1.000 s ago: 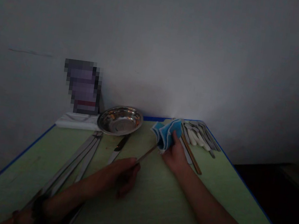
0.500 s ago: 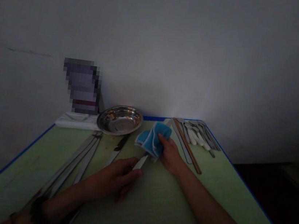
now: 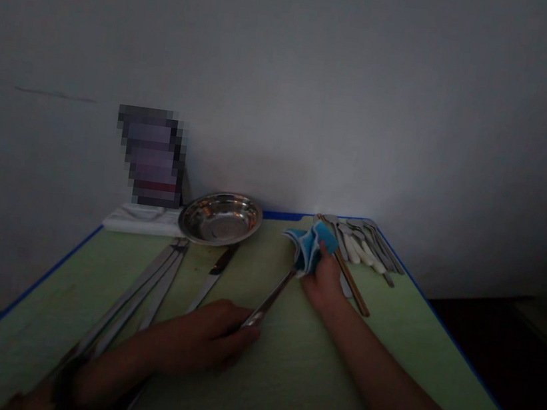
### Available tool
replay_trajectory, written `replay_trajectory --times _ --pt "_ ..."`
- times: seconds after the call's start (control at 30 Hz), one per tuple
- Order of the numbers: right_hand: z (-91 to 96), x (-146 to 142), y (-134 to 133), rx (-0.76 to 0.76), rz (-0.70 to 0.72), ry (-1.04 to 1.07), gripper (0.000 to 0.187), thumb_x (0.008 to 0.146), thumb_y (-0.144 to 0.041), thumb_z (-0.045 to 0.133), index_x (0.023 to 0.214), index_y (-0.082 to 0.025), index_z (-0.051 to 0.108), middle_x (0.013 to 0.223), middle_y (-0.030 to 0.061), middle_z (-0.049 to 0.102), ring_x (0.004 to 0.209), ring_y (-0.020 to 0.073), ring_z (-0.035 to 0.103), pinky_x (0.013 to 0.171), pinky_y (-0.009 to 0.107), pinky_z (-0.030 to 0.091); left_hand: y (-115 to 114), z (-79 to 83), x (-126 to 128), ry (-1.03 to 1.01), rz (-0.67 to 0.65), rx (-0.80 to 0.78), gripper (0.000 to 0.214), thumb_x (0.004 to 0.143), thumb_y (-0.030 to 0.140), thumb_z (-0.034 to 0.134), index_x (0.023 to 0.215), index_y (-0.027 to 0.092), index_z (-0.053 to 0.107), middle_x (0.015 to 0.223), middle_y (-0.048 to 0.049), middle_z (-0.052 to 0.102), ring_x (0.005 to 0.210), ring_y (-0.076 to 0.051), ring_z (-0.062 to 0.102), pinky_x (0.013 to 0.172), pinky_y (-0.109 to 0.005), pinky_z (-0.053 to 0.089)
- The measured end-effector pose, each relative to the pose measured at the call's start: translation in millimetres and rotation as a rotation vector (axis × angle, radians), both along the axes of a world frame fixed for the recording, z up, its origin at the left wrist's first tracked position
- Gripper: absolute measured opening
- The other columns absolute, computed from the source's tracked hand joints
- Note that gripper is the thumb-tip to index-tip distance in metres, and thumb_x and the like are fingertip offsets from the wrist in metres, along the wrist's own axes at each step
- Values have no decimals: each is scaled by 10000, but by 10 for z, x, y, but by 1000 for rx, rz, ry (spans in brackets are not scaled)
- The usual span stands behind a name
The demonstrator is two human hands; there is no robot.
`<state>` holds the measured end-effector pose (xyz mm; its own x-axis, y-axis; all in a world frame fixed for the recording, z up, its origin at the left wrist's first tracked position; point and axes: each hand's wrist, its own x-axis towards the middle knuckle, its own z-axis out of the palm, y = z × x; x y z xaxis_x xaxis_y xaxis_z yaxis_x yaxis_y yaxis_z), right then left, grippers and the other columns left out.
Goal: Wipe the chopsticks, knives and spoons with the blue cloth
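My left hand (image 3: pixel 219 332) is closed on the near end of a flat metal table knife (image 3: pixel 272 299), which slants up and away over the table. At the knife's far end, my right hand (image 3: pixel 325 276) is closed around a folded blue cloth (image 3: pixel 309 247) with pale edges. The cloth hides the tip. Another knife (image 3: pixel 210 281) lies beyond my left hand, its far end by the steel bowl (image 3: pixel 221 219). Several long metal utensils (image 3: pixel 138 291) lie left, partly under my left forearm. Wooden chopsticks (image 3: pixel 355 293) lie just right of my right hand.
Several spoons and forks (image 3: pixel 388 250), some with white handles (image 3: pixel 363 252), lie at the table's back right corner. A folded white cloth (image 3: pixel 143 220) is left of the bowl, below a blurred upright panel (image 3: pixel 151 159). The green table (image 3: pixel 279 394) has blue edging and meets a wall.
My right hand and the blue cloth have moved right, toward the knife's far end, baring more of the knife. My left hand keeps its hold, and the knife looks turned more edge-on.
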<state>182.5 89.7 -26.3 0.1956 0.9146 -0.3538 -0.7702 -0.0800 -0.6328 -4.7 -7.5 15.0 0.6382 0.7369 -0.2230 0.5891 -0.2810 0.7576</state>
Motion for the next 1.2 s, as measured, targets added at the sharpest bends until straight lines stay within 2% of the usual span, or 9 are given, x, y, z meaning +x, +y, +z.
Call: replay_trajectory --times 0.13,0.2,0.37,0.6,0.77,0.9,1.1,1.2 --pt "35 17 -6 71 76 8 161 791 -234 544 635 -198 541 510 -68 606 442 88 558 526 226 516 16 -29 -14 -150 -13 -270 428 931 480 309 685 178 485 568 37 499 519 -108 473 559 -217 424" --pt "76 6 -18 106 103 36 212 798 -225 518 588 -197 505 456 -75 563 396 76 514 463 201 479 23 -46 -14 -200 0 -314 439 925 502 312 684 175 479 570 37 490 519 -107 465 540 -214 417" --pt "98 -13 -23 153 112 44 240 793 -204 508 558 -196 463 417 -86 510 370 68 471 434 184 448 3 -49 -3 -175 92 -292 468 914 527 326 636 173 450 558 45 449 514 -98 446 528 -207 396" --pt "17 39 3 178 303 77 233 840 -311 499 646 -198 562 559 -54 622 496 90 565 621 249 525 18 -78 -24 -251 135 -341 452 908 519 342 642 174 461 537 45 457 486 -96 434 518 -216 393" --pt "162 41 -75 141 366 219 289 884 -350 413 713 -213 603 613 -36 674 544 116 613 585 254 526 68 -130 -27 -363 194 -393 441 885 522 369 628 173 454 481 44 456 427 -92 419 446 -211 364" --pt "246 39 -116 147 380 261 340 890 -359 388 674 -206 602 611 -13 690 543 139 625 543 271 531 71 -134 -19 -342 205 -400 458 864 529 406 586 167 451 466 46 447 401 -82 407 430 -205 349" --pt "132 23 -59 146 379 202 244 876 -271 443 735 -189 625 667 -10 707 608 126 645 671 269 549 42 -157 -45 -344 193 -400 430 870 510 433 618 162 467 500 47 458 445 -84 423 463 -201 362" --pt "71 -3 -81 173 443 100 179 848 -237 499 745 -170 629 697 1 711 663 129 654 733 267 539 48 -196 -48 -381 219 -423 399 870 513 431 696 161 499 513 46 481 445 -88 430 445 -198 365"
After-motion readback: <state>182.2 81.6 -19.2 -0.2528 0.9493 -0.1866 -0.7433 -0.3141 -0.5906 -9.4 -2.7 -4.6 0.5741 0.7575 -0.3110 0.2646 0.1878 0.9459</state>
